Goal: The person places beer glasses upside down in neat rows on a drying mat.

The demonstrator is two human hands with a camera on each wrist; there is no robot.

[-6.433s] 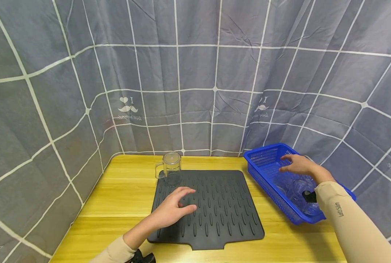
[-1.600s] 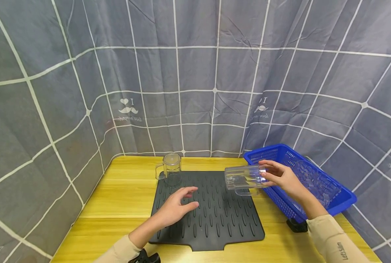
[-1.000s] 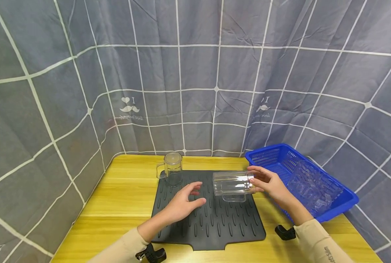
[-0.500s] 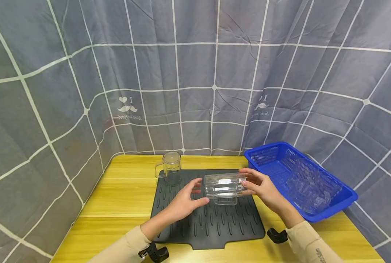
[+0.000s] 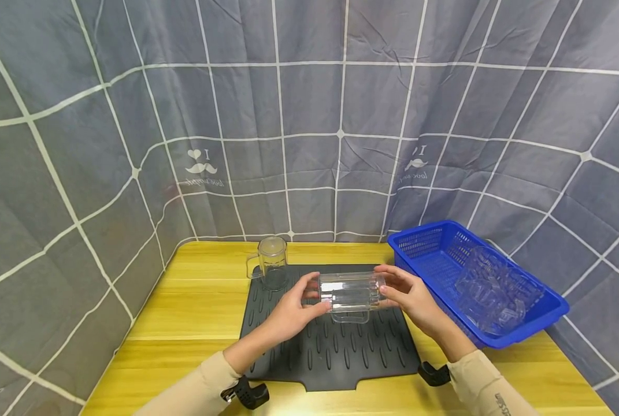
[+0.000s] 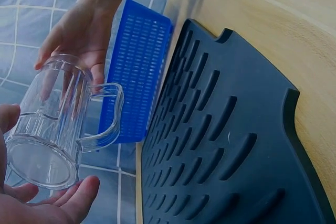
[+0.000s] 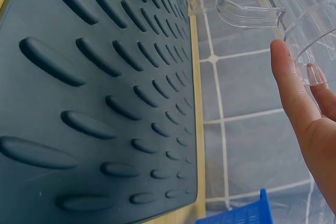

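A clear glass mug (image 5: 351, 293) lies sideways in the air over the black ribbed mat (image 5: 335, 361), its handle towards the person. My left hand (image 5: 291, 312) holds it by the base end, with the thumb on the near side and fingers behind. At the rim end, my right hand (image 5: 413, 297) pinches the glass between thumb and fingers. In the left wrist view, the mug's thick round base (image 6: 42, 163) sits between the left fingers. A second clear mug (image 5: 273, 263) stands at the mat's back left corner, handle to the left.
To the right is a blue perforated basket (image 5: 418, 242) with several clear glass pieces (image 5: 491, 292) heaped in it. Under everything is a yellow wooden table (image 5: 184, 312). A grey checked curtain (image 5: 314, 98) closes off the back and sides.
The right hand has brought the mug from the basket leftward over the mat. The left hand has moved right and taken hold of its base end.
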